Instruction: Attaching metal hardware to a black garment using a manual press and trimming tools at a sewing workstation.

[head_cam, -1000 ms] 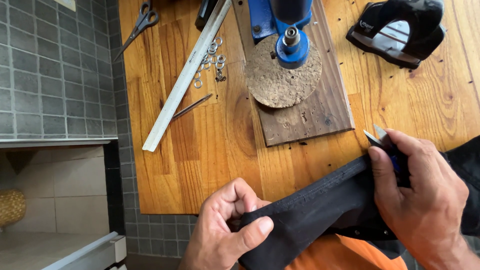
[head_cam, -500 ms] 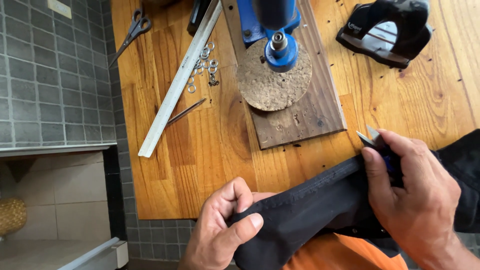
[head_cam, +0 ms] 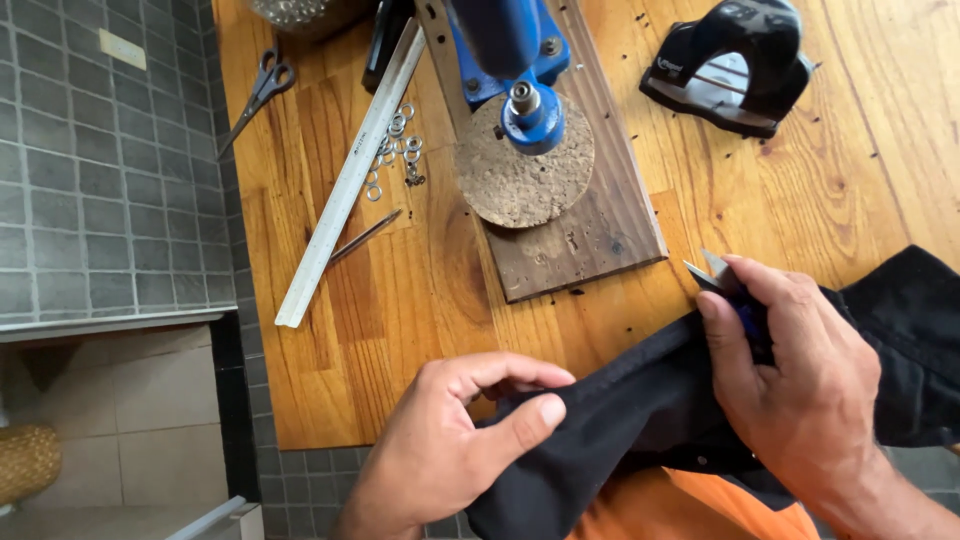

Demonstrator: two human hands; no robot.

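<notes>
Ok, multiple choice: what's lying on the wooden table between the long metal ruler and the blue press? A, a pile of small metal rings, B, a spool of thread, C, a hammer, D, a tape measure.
A: a scatter of small metal rings lies on the wooden table, just right of the long metal ruler and left of the blue press.

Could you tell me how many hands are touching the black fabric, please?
2. The left hand pinches the black fabric at its near end; the right hand grips it farther along, also holding a small pointed tool over the wooden table.
</notes>
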